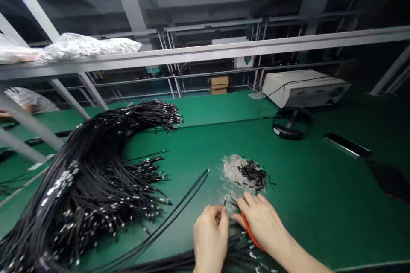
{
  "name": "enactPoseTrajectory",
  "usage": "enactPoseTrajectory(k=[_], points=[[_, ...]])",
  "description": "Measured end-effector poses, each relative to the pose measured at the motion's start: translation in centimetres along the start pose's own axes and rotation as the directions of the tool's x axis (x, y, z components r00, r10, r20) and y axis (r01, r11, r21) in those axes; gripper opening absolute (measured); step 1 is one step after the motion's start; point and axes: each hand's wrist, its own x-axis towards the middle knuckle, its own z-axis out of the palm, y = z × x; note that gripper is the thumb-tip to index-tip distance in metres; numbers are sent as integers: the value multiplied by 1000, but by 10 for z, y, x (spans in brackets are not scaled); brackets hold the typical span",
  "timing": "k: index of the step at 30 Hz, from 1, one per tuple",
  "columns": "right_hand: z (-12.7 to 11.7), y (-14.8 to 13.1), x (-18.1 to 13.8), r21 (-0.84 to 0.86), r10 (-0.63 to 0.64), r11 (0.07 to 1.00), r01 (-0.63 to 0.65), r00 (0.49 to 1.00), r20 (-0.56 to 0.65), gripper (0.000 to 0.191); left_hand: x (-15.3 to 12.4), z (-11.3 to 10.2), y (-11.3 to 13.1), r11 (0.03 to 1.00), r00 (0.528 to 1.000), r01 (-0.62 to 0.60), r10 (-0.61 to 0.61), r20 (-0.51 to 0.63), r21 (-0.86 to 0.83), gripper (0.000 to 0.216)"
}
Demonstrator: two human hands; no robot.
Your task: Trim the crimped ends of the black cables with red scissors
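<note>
A thin black cable point(225, 200) is seemingly pinched in the left hand point(211, 229); slim orange-handled pliers point(249, 229) are gripped in the right hand point(261, 218).

The left hand point(210, 232) is bare; so is the right hand point(259, 217). The right forearm point(297, 252) is likewise uncovered.

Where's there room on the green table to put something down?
The green table has bare patches between the black cables and the black bits, and between the right hand and the black ring. It's crowded where those cables pile up, and around the left hand.
</note>
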Motion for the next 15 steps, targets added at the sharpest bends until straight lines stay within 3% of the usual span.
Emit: enactPoseTrajectory(k=[5, 15], points=[[-3, -5, 3, -48, 19, 999, -20, 1000, -17, 20, -4, -2, 2, 1000, 1000, 12, -12, -10, 21, 30], [-2, -5, 12, -100, -97, 991, 92, 994, -42, 16, -4, -7, 2, 999, 998, 51, -51, 28, 16, 31]])
